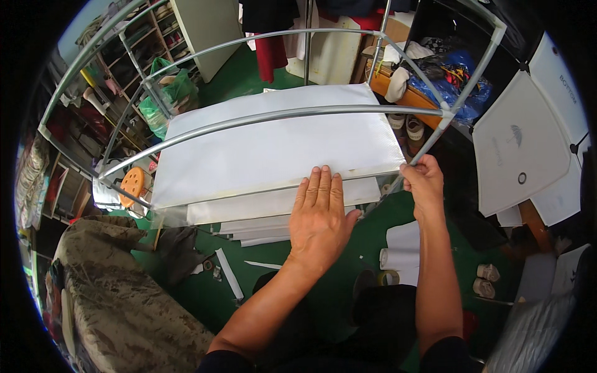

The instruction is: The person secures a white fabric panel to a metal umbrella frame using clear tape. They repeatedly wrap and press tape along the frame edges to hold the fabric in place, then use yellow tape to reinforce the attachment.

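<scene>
A large white sheet (273,146) covers the upper shelf level of a metal tube rack (280,114). On its front edge my left hand (320,217) lies flat, fingers stretched out and pointing away from me. My right hand (426,183) pinches the sheet's front right corner between thumb and forefinger, beside the rack's post. A clear film strip (169,217) shows at the front left corner and seems to run along the front edge. Under the top sheet are more white panels (249,208) on lower levels.
White sheet material and a tape roll (389,278) lie on the green floor by my feet. A camouflage cloth (106,286) drapes at left, near an orange stool (132,186). White panels (522,143) lean at right. Behind are a wooden bench (410,93) and a green bag (155,112).
</scene>
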`<act>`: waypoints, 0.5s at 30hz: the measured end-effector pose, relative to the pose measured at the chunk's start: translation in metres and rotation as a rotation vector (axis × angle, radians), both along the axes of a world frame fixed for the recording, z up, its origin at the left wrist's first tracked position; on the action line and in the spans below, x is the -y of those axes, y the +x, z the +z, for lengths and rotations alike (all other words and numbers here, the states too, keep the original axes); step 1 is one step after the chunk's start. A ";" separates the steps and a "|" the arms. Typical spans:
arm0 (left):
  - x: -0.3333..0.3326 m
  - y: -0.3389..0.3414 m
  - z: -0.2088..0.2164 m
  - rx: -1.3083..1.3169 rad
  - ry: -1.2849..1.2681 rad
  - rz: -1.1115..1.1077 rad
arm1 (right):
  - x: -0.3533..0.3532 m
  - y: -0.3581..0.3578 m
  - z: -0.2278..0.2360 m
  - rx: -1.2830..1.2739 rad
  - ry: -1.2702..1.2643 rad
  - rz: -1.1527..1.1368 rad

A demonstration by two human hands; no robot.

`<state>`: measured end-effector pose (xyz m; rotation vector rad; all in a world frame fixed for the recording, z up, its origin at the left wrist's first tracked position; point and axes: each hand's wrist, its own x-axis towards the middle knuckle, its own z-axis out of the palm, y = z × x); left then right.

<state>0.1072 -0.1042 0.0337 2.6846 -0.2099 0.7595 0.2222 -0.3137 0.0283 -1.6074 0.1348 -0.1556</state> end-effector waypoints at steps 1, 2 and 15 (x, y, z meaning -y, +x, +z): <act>0.005 0.003 0.000 0.004 -0.003 -0.015 | 0.001 0.000 0.000 0.002 -0.001 -0.004; 0.010 0.006 -0.001 0.007 -0.004 -0.028 | 0.001 0.001 -0.001 0.004 -0.001 -0.005; 0.052 0.026 0.001 -0.006 -0.109 -0.197 | 0.001 0.000 0.000 0.016 0.016 0.011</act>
